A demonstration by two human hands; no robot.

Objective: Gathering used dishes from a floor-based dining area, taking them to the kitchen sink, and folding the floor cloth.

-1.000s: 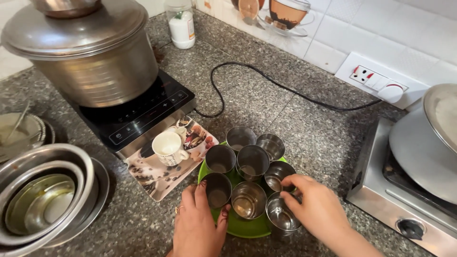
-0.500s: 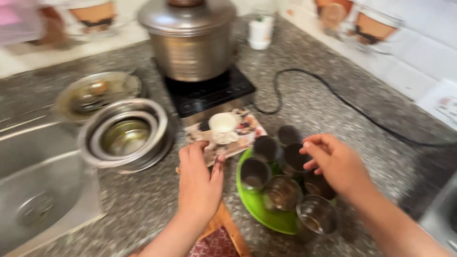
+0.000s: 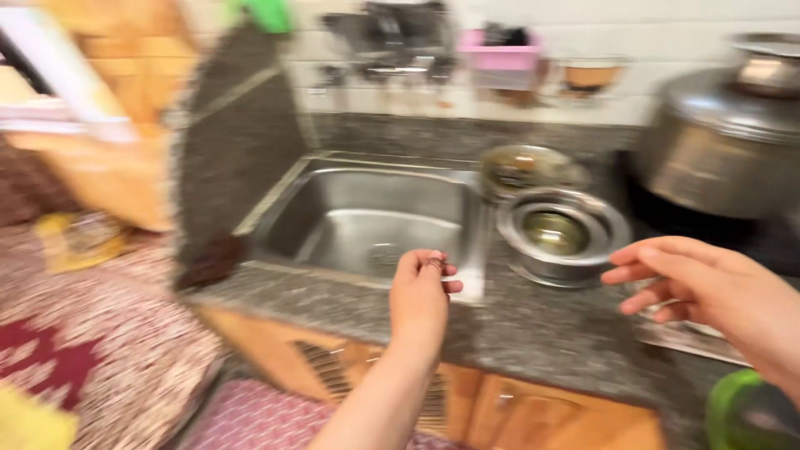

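The view has swung hard to the left since a second ago: the green plate [image 3: 737,408] of steel cups, which sat under both hands then, is now only a sliver at the lower right corner, and the sink [image 3: 367,221] fills the middle of the frame. Both hands have come off the cups.

At the far left lie a patterned mat [image 3: 92,333] and blurred wooden shapes. Next comes the sink, bare steel, set into the speckled tabletop [image 3: 533,333]. The left hand [image 3: 421,296] hangs over the sink's near rim, its grip curled shut; something small and dark may be pinched at the fingertips, though the blur leaves that unsure. Right of it stand the nested steel bowls [image 3: 562,233], with a smaller dish [image 3: 521,167] behind them. The right hand [image 3: 708,287] hovers past the bowls, grip open, fingers spread and empty, above the printed mat [image 3: 679,337]. The big pot [image 3: 725,142] stands at the right edge.

The work has turned away from the cups and toward the sink side.
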